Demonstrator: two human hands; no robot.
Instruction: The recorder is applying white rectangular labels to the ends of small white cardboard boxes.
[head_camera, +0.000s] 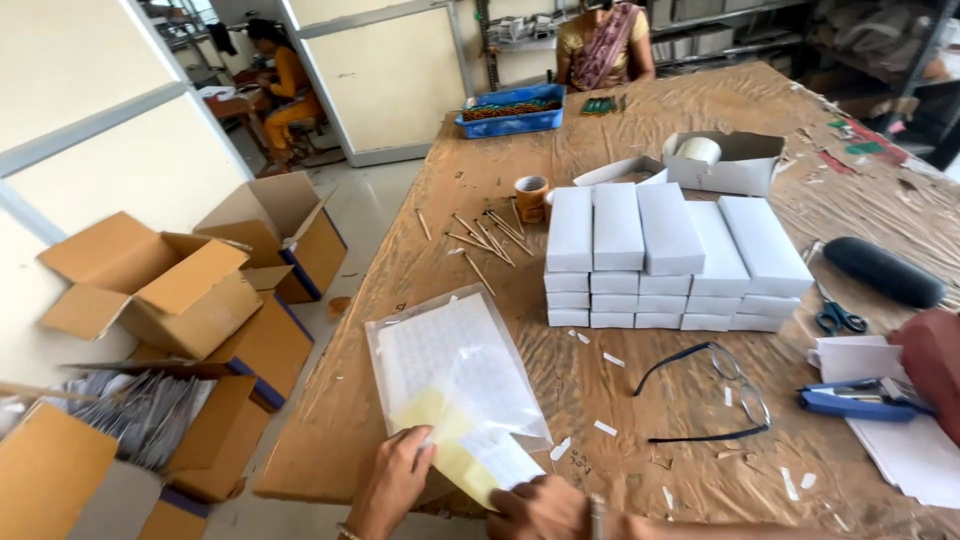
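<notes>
**Sheets in a clear sleeve at the near table edge**

We see the clear plastic sleeve (455, 375) of printed sheets lying flat, its long axis running from the near edge away and slightly left. Our left hand (393, 482) pinches its yellow sheet (450, 440) — fingers closed on the corner; our right hand (540, 508) rests curled on the lower edge. Bare table (600, 390) lies rightward, before the eyeglasses (715, 395) and stacked white boxes (670, 260).

Cream partition walls (110, 170), perhaps tiled floor (350, 200).
</notes>
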